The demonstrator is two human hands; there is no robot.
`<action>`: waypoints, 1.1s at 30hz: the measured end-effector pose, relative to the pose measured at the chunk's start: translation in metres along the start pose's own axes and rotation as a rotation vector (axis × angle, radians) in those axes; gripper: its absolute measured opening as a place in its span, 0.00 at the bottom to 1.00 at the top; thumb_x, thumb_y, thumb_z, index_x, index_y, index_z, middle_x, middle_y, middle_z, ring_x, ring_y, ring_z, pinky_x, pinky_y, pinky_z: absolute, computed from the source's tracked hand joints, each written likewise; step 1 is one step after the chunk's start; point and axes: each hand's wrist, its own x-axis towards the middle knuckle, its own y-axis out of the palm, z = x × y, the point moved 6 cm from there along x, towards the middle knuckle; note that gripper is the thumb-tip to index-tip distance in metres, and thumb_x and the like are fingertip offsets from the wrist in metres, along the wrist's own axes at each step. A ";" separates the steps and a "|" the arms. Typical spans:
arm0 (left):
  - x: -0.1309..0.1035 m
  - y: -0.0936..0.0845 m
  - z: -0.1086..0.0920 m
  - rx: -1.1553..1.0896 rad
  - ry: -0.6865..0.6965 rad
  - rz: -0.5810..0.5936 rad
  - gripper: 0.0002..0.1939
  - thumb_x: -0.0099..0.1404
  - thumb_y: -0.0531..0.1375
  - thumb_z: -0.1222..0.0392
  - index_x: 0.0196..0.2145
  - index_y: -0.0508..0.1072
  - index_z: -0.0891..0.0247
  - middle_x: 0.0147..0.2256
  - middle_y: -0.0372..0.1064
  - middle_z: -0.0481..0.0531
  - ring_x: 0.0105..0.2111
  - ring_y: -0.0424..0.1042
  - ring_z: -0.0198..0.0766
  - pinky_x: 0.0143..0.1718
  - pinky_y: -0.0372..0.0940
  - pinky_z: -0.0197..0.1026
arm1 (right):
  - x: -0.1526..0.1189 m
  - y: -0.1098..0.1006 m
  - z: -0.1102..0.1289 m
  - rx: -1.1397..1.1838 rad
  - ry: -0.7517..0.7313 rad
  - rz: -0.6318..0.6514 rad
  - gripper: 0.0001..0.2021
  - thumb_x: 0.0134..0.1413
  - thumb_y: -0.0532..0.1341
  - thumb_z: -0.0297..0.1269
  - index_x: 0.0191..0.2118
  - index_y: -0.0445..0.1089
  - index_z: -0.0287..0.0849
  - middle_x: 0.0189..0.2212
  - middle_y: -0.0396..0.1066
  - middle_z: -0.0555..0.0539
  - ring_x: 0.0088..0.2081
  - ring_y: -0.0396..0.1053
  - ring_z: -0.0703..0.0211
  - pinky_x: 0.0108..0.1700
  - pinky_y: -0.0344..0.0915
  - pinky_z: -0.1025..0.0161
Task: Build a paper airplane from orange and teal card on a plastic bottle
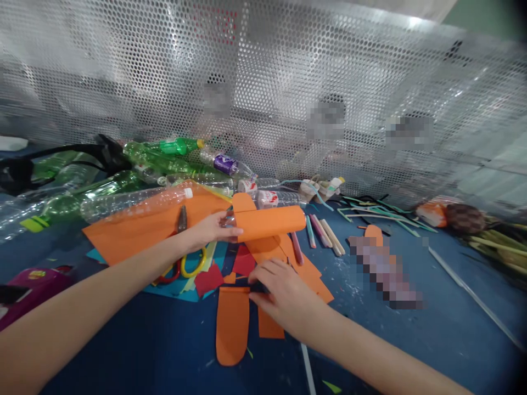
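My left hand (pixel 211 230) grips the neck end of a plastic bottle wrapped in orange paper (pixel 269 222), which lies sideways. An orange paper flap with a rounded end (pixel 244 203) stands up from its wrapping. My right hand (pixel 284 291) is lower, thumb and fingers curved with a gap between them. Its fingertips are at the folded top edge of a rounded orange paper cutout (pixel 233 329) on the table. Beneath both hands are red paper scraps (pixel 209 280), more orange paper (pixel 270 323) and blue paper (pixel 177 292). Scissors with red and yellow handles (pixel 193 264) lie beside my left forearm.
Green and clear bottles (pixel 115 206) are heaped at the back left before a perforated metal panel (pixel 272 71). Markers (pixel 321 230) lie right of the wrapped bottle. Thin green strips (pixel 382 209) and a white strip (pixel 461 282) are farther right. A purple case (pixel 37 285) sits left.
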 end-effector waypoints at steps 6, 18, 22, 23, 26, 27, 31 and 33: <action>-0.003 0.003 -0.005 -0.001 -0.031 -0.026 0.28 0.52 0.66 0.59 0.51 0.66 0.62 0.49 0.66 0.60 0.45 0.68 0.46 0.39 0.68 0.43 | -0.039 -0.037 -0.042 -0.103 0.278 -0.132 0.08 0.59 0.52 0.41 0.32 0.62 0.44 0.31 0.66 0.46 0.34 0.65 0.55 0.37 0.62 0.56; -0.001 0.000 -0.005 -0.069 -0.052 -0.060 0.29 0.54 0.65 0.61 0.53 0.64 0.58 0.48 0.68 0.56 0.42 0.71 0.43 0.39 0.69 0.42 | -0.094 -0.028 -0.080 0.227 0.235 0.254 0.26 0.41 0.66 0.40 0.50 0.64 0.48 0.48 0.64 0.44 0.48 0.64 0.48 0.48 0.63 0.54; 0.000 -0.002 -0.003 -0.104 -0.056 -0.064 0.28 0.54 0.65 0.61 0.53 0.64 0.58 0.47 0.69 0.57 0.42 0.71 0.44 0.39 0.69 0.42 | -0.095 -0.029 -0.073 0.177 0.232 0.265 0.21 0.42 0.58 0.25 0.45 0.64 0.48 0.44 0.64 0.45 0.44 0.66 0.53 0.46 0.64 0.57; 0.001 -0.003 -0.002 -0.108 -0.060 -0.062 0.28 0.54 0.65 0.60 0.53 0.64 0.58 0.47 0.69 0.57 0.41 0.72 0.43 0.39 0.69 0.43 | -0.093 -0.029 -0.070 0.160 0.240 0.248 0.21 0.42 0.56 0.23 0.44 0.63 0.47 0.43 0.64 0.45 0.42 0.67 0.54 0.44 0.65 0.58; 0.002 -0.005 0.001 -0.126 -0.071 -0.058 0.28 0.55 0.65 0.59 0.53 0.63 0.57 0.47 0.69 0.56 0.40 0.72 0.41 0.40 0.69 0.43 | -0.085 -0.035 -0.060 0.096 0.273 0.125 0.20 0.43 0.55 0.25 0.45 0.60 0.46 0.43 0.64 0.44 0.39 0.69 0.54 0.39 0.67 0.59; 0.002 -0.005 0.001 -0.134 -0.075 -0.061 0.27 0.55 0.65 0.59 0.52 0.64 0.57 0.47 0.69 0.56 0.38 0.73 0.40 0.40 0.69 0.43 | -0.082 -0.037 -0.058 0.076 0.284 0.076 0.19 0.45 0.55 0.26 0.45 0.59 0.45 0.42 0.64 0.43 0.38 0.69 0.54 0.38 0.68 0.59; 0.001 -0.005 -0.002 -0.176 -0.091 -0.121 0.27 0.54 0.66 0.60 0.51 0.64 0.59 0.43 0.71 0.54 0.33 0.73 0.36 0.39 0.69 0.42 | -0.077 -0.031 -0.053 0.035 0.295 -0.013 0.14 0.49 0.57 0.32 0.43 0.58 0.44 0.38 0.67 0.43 0.33 0.71 0.53 0.33 0.69 0.58; -0.001 -0.001 -0.006 -0.222 -0.095 -0.163 0.28 0.54 0.66 0.60 0.52 0.63 0.61 0.40 0.71 0.54 0.32 0.73 0.35 0.38 0.69 0.42 | -0.075 -0.027 -0.050 0.026 0.222 -0.073 0.16 0.50 0.57 0.34 0.46 0.57 0.42 0.40 0.67 0.40 0.38 0.71 0.50 0.37 0.70 0.57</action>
